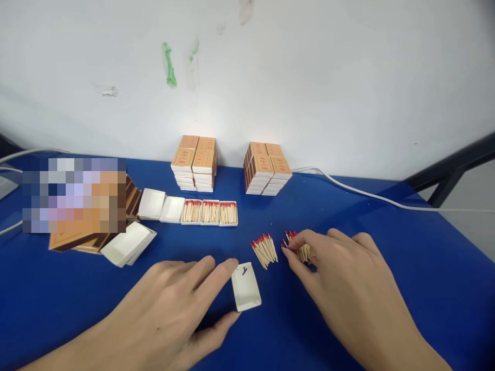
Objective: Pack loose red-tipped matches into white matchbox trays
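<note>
left grip holds a white tray.

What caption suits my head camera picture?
Left hand holds a white rectangular cardboard tray; right hand touches a pile of red-headed wooden matches.

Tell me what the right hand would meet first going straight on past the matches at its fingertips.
Probably the left loose pile of matches, beside the pile the right hand is at. The hand's height above the blue table is unclear, so it might pass over them.

Two far matchbox stacks, three filled trays, two match piles and one held tray are counted.
</note>
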Action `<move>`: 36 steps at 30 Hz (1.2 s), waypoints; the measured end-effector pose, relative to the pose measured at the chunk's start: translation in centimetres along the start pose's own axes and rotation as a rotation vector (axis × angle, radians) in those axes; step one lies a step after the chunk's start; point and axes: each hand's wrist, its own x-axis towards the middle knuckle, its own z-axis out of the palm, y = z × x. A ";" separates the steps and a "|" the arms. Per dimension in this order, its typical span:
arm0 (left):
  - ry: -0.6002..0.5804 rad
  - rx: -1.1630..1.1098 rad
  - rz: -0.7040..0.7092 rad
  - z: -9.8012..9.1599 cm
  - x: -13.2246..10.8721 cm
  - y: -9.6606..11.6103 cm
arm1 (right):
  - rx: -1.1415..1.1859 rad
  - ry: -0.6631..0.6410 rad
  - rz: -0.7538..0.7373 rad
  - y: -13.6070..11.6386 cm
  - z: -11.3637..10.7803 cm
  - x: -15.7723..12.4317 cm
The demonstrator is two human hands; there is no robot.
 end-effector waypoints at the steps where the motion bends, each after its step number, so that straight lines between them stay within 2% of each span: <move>1: -0.005 -0.005 -0.002 0.0 0.0 0.0 | 0.001 0.000 -0.001 -0.1 0.1 0.0; 7: -0.016 -0.030 -0.001 -0.1 0.0 0.1 | -0.035 0.056 0.025 -0.2 0.3 0.4; 13: -0.032 -0.029 0.008 -0.2 -0.1 0.0 | -0.019 0.051 0.011 -0.2 0.3 0.3; 28: -0.035 -0.036 0.008 0.0 -0.2 -0.1 | 0.133 -0.044 0.173 -0.9 0.9 1.5; 32: -0.025 -0.029 0.008 0.0 0.0 -0.2 | 0.246 -0.145 0.226 -0.2 0.3 1.8; 36: -0.018 -0.017 0.009 -0.2 0.2 0.0 | 0.252 -0.174 0.272 0.9 -0.2 1.6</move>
